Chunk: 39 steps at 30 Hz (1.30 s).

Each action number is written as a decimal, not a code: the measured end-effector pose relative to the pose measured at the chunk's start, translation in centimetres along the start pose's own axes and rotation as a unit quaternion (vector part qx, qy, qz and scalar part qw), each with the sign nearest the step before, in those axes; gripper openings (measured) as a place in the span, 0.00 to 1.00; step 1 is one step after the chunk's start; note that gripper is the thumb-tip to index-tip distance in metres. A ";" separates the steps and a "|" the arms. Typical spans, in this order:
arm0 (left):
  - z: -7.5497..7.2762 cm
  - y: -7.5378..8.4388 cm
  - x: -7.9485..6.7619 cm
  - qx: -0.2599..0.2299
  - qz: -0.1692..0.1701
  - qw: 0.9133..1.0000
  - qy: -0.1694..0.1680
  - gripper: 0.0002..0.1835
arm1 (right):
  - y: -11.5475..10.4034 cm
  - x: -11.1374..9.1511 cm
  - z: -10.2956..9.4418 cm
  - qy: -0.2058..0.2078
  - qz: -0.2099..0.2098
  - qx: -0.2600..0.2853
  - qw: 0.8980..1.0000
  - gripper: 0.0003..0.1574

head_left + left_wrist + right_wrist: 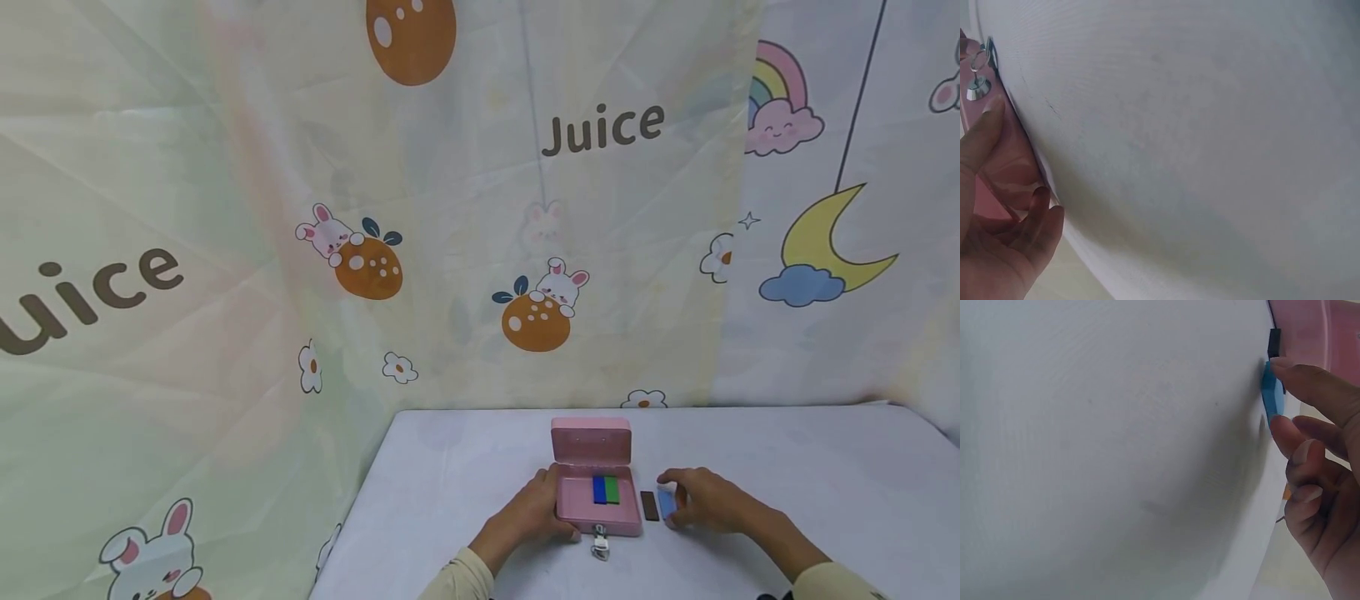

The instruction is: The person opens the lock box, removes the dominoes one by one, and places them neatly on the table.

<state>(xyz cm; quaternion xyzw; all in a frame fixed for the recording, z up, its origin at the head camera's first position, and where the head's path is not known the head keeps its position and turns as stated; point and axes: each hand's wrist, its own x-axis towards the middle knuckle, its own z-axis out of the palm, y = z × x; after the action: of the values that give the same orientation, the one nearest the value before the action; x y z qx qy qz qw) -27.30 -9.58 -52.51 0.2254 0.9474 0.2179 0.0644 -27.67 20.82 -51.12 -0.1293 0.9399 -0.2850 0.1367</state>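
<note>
A pink metal cash box (573,510) stands on the table with its lid (591,443) raised. Inside it a dark blue block (599,490) and a green block (612,491) lie side by side. My left hand (531,510) holds the box at its left front corner, thumb on the front wall and fingers along the side. Right of the box, my right hand (708,502) pinches a light blue block (1269,394) between thumb and index finger; the block appears to rest on the table. Between it and the box lies a dark brown block (649,506).
Keys (600,546) hang from the lock (979,89) on the box's front. The table (465,467) has a white cover. Behind and to the left hangs a printed curtain (450,333) that meets the table's edges.
</note>
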 end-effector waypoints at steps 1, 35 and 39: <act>0.0 0.0 0.0 0.000 0.000 1.000 0.000 0.55 | -0.1 0.0 -0.1 0.003 -0.003 0.001 1.000 0.34; -0.4 0.2 -0.2 -0.023 -0.006 1.000 -0.001 0.54 | -6.3 1.7 1.4 0.060 -0.093 -0.049 0.993 0.27; -0.3 0.2 -0.1 -0.028 -0.001 1.000 -0.001 0.55 | -6.5 2.4 1.9 0.054 -0.063 -0.041 0.996 0.28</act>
<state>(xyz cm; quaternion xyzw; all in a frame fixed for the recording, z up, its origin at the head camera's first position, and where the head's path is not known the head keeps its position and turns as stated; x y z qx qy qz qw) -27.18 -9.64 -52.16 0.2226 0.9410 0.2444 0.0724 -28.16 13.83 -49.37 -0.1780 0.9468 -0.2608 0.0625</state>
